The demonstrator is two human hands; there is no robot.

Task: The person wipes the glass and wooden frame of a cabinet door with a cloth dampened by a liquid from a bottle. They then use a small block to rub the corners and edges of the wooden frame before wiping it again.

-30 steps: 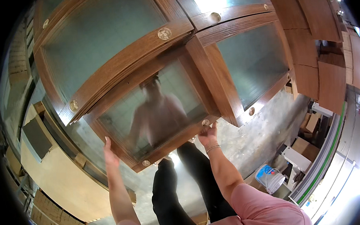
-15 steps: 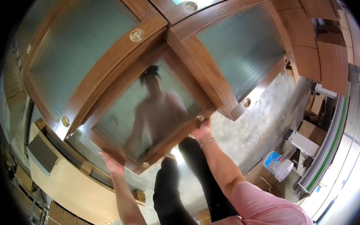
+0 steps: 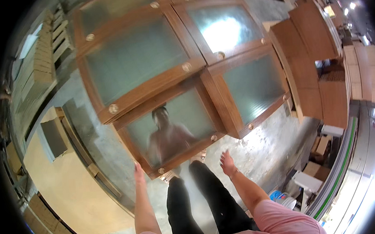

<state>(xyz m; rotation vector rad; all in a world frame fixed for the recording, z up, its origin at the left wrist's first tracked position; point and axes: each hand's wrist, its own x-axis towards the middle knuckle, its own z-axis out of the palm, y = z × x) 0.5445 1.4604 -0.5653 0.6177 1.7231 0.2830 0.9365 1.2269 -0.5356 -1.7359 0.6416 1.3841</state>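
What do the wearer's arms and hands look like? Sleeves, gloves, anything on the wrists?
Short, plain pink sleeves, forearms bare below them. No glove shows on the left hand or the right hand. There's a thin band around the right wrist, too blurred for detail; none visible on the left. No cables or markings that I can see.

Grey concrete floor (image 3: 274,148) shines at centre right; a pale board (image 3: 68,182) spans the lower left. Brown panels (image 3: 296,43) rise stacked at right; small lights (image 3: 352,5) glow upper right.
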